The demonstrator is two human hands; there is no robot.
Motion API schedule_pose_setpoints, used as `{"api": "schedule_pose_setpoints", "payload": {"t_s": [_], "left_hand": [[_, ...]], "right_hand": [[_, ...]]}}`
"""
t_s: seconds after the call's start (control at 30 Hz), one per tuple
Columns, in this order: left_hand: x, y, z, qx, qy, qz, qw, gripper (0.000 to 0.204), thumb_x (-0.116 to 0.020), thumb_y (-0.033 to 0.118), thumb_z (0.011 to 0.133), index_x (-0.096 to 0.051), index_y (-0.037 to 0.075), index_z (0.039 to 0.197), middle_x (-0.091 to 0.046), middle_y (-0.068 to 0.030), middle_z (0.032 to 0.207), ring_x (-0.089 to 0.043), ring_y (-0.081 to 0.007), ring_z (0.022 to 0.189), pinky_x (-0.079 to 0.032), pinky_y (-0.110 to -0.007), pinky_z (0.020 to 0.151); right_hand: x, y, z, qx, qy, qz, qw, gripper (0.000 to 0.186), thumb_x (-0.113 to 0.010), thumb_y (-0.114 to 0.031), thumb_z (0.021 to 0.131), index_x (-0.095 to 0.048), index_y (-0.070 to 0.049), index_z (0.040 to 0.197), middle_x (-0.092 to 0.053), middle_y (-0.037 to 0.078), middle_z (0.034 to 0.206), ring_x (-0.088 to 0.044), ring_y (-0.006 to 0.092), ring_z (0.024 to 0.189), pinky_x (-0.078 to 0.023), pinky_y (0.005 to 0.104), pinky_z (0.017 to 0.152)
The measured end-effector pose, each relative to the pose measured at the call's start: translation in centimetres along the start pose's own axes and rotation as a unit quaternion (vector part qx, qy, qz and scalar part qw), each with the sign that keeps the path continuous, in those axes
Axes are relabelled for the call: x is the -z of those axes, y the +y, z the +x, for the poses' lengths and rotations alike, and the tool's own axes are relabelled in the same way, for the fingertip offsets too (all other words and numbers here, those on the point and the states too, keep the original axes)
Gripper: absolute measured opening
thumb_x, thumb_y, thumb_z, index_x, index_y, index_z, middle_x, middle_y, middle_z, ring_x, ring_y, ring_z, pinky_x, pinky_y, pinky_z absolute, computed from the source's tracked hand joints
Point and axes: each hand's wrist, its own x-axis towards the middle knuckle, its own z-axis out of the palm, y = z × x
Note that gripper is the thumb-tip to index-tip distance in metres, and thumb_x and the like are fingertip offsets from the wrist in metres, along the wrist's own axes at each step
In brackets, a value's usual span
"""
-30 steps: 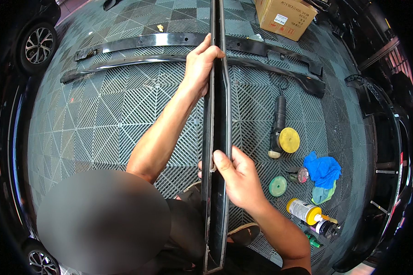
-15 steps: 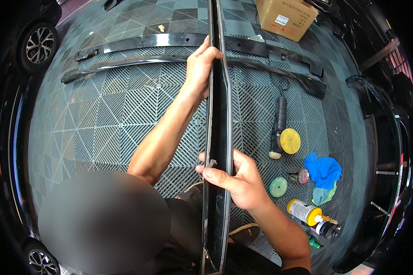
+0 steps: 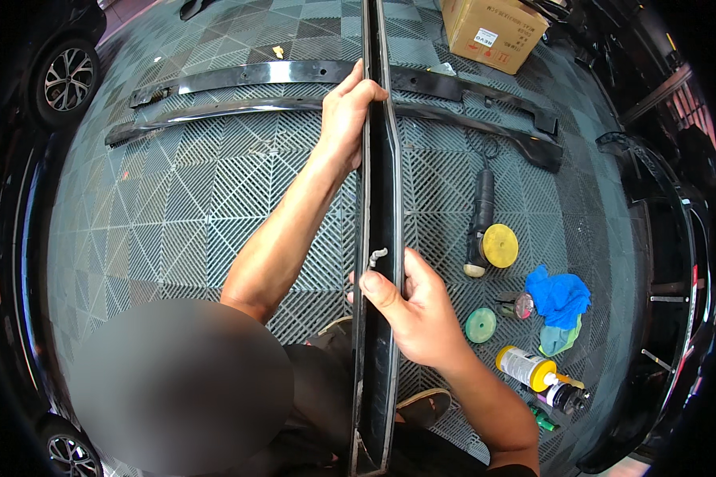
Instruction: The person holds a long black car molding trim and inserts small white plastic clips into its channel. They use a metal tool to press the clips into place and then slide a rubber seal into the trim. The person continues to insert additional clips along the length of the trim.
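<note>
A long black car trim piece [image 3: 384, 199] with a channel-like inner side stands lengthwise before me, running from the top edge to the bottom. My left hand [image 3: 348, 119] grips it in the upper part, fingers and thumb wrapped around its edges. Lower down, my right hand [image 3: 422, 314] is closed around the same piece, with the thumb pressed on its left edge and other fingers behind. Just above that thumb, a small curled grey strip [image 3: 379, 256] sticks up from the edge; whether it is adhesive or rubber I cannot tell.
Two black trim pieces [image 3: 239, 110] lie across the tiled floor [image 3: 175, 191]. On the right are a polisher [image 3: 481, 211] with a yellow pad, a green pad [image 3: 480, 325], blue cloth [image 3: 561, 296], bottles [image 3: 525, 367] and a carton [image 3: 497, 36]. A car wheel [image 3: 69, 79] stands left.
My right hand has slid a little up along the trim piece. The grey strip above its thumb has grown longer and curled. My left hand keeps its place.
</note>
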Motion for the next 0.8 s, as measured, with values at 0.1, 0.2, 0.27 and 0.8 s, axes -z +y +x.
{"api": "schedule_pose_setpoints", "payload": {"t_s": [0.1,0.2,0.27,0.8], "left_hand": [[0.0,-0.2,-0.1,0.001,0.03,-0.014,0.999,0.066,-0.056,0.001,0.08,-0.046,0.005,0.145,-0.057,-0.0026,0.075,-0.054,-0.01,0.049,-0.049,-0.025,0.044],[0.2,-0.3,-0.7,0.005,0.02,-0.005,1.0,0.063,-0.056,0.002,0.08,-0.05,0.007,0.143,-0.056,-0.0018,0.074,-0.053,-0.0093,0.048,-0.048,-0.024,0.043],[0.3,-0.4,-1.0,0.008,0.024,-0.004,1.0,0.062,-0.056,0.002,0.081,-0.051,0.007,0.142,-0.056,-0.0015,0.074,-0.053,-0.0092,0.048,-0.048,-0.024,0.043],[0.0,0.6,-1.1,-0.007,0.021,0.012,1.0,0.058,-0.055,0.004,0.081,-0.053,0.007,0.139,-0.057,-0.0013,0.075,-0.053,-0.0084,0.05,-0.047,-0.024,0.045]], "right_hand": [[0.5,-0.4,-0.6,-0.002,-0.055,0.061,0.997,0.043,-0.071,-0.02,0.093,-0.051,0.002,0.124,-0.061,0.01,0.113,-0.065,0.0175,0.102,-0.055,0.0309,0.085],[0.4,-1.1,-0.9,-0.009,-0.071,0.023,0.997,0.047,-0.076,-0.011,0.087,-0.051,0.003,0.125,-0.062,0.011,0.115,-0.066,0.0197,0.105,-0.056,0.0333,0.087],[0.5,-0.8,-0.6,-0.027,-0.061,0.049,0.997,0.046,-0.076,-0.01,0.087,-0.052,0.003,0.124,-0.063,0.011,0.113,-0.066,0.0203,0.103,-0.056,0.0337,0.088],[-0.1,2.0,0.1,0.14,0.047,-0.171,0.974,0.031,-0.064,-0.026,0.098,-0.053,0.002,0.102,-0.062,0.004,0.074,-0.065,0.0117,0.063,-0.056,0.0269,0.055]]}}
